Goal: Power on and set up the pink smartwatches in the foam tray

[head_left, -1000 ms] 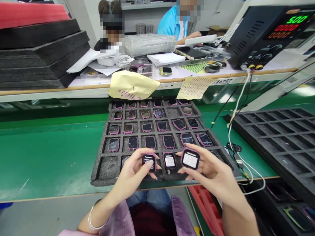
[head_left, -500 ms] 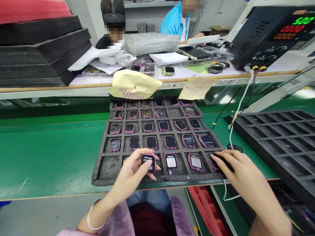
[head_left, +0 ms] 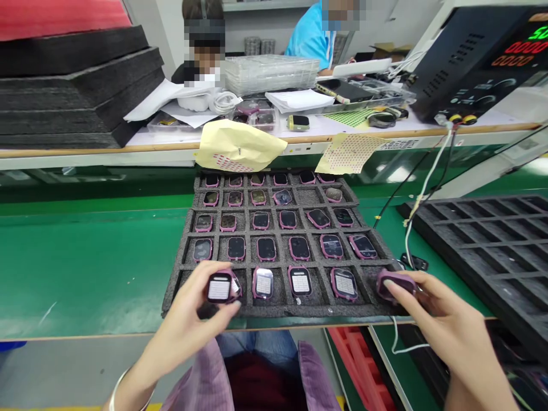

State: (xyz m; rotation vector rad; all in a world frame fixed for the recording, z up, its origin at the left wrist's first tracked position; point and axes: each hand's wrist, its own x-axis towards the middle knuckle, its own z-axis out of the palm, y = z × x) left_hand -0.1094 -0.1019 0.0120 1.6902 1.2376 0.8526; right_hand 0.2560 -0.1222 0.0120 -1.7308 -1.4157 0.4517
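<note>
My left hand [head_left: 194, 305] is closed round a purple-rimmed smartwatch [head_left: 219, 287] with a lit white list on its screen, over the front-left part of a black foam tray [head_left: 274, 311]. Part of another purple case shows just behind it, and the fingers hide how they touch. My right hand [head_left: 432, 308] pinches a second purple smartwatch [head_left: 396, 283], tilted, at the front-right pocket, thumb on its face. Between the hands, three smartwatches lie in the front row, including one with a lit screen [head_left: 300, 281]. Darker watches fill most pockets behind.
A second foam tray [head_left: 475, 251] lies to the right, beside hanging cables [head_left: 422, 194]. A power supply [head_left: 475, 68] stands on the shelf [head_left: 171, 149], which also bears stacked black foam [head_left: 77, 91], papers and clear boxes. Two people sit beyond it.
My left hand has moved left with a smartwatch, uncovering a lit watch in the front row. My right hand has lifted and tilted the watch at the front-right pocket. The view has shifted slightly.
</note>
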